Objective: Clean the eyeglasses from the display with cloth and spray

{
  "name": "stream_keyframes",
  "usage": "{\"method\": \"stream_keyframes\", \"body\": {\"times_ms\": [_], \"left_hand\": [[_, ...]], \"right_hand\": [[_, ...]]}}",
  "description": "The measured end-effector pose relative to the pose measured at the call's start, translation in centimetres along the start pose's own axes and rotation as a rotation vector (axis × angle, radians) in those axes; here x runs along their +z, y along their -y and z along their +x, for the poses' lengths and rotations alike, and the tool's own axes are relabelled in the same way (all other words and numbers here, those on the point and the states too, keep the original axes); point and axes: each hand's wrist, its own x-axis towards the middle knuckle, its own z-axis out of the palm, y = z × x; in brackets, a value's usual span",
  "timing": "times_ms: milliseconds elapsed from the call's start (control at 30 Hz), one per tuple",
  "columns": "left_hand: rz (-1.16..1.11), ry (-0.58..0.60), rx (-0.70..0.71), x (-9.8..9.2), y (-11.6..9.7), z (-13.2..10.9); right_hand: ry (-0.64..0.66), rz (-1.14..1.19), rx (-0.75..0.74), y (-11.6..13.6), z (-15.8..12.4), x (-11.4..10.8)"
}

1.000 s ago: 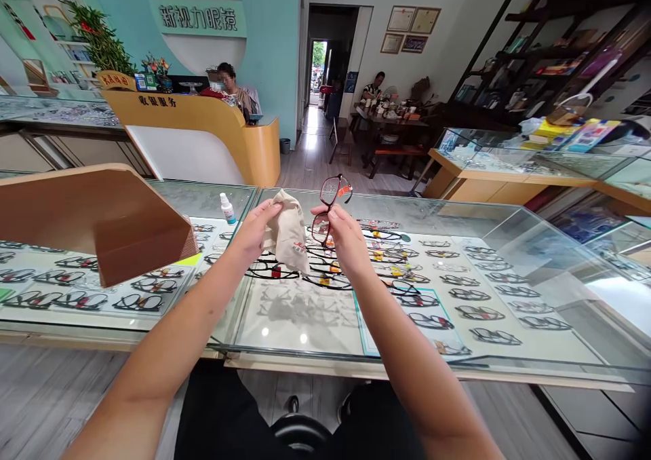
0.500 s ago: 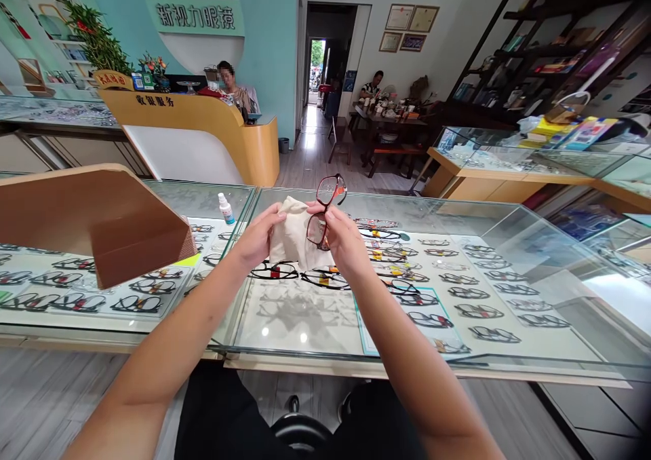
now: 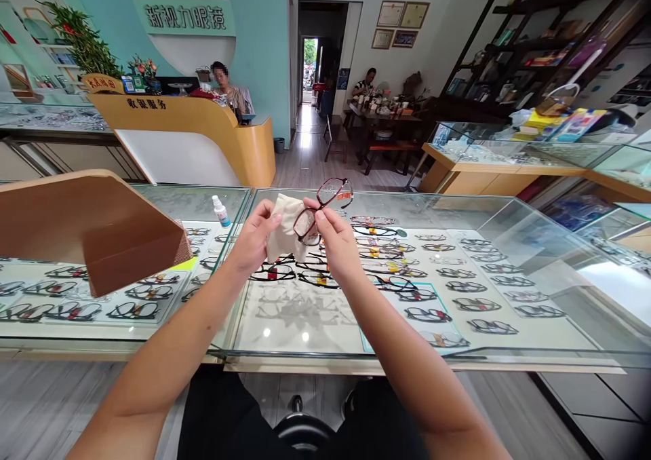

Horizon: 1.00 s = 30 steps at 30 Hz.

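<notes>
My left hand (image 3: 255, 237) pinches a cream cloth (image 3: 279, 233), which hangs down above the glass counter. My right hand (image 3: 336, 236) grips a pair of dark red eyeglasses (image 3: 306, 222) near the bridge. The glasses are tilted, one lens up to the right and the other low on the left, in front of the cloth. An orange mark shows by the upper lens. Whether cloth and lens touch, I cannot tell. Below both hands, several black eyeglass frames (image 3: 273, 272) lie in the display case.
A glass display counter (image 3: 300, 331) runs across in front of me. On its left stand a brown box-like board (image 3: 91, 222) and a white spray bottle (image 3: 220, 212). Farther back are a cash desk (image 3: 259, 148) with a person behind it, and a second person at a wooden table.
The glasses have turned to a more slanted angle, their lower lens shifting left across the cloth. The cloth hangs narrower now, and the view has shifted slightly.
</notes>
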Motion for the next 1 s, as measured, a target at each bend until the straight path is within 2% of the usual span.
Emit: {"method": "stream_keyframes", "body": {"times_ms": [233,400,500,733,900,1000], "left_hand": [[-0.033,0.079,0.061,0.3,-0.4,-0.2],[0.061,-0.015,0.028,0.7,-0.2,-0.3],[0.098,-0.008,0.03,0.9,0.2,-0.3],[0.099,0.026,-0.079,1.1,1.1,-0.3],[0.232,0.136,-0.197,0.6,1.5,-0.4],[0.338,0.16,-0.223,0.4,1.6,-0.5]], "right_hand": [[-0.014,-0.056,-0.024,0.4,-0.2,0.3],[0.048,-0.136,-0.107,0.5,-0.3,0.4],[0.07,-0.187,-0.128,0.4,-0.4,0.5],[0.114,-0.234,-0.137,0.3,-0.4,0.4],[0.116,-0.227,-0.147,0.5,-0.4,0.4],[0.134,-0.219,-0.154,0.4,-0.3,0.4]]}}
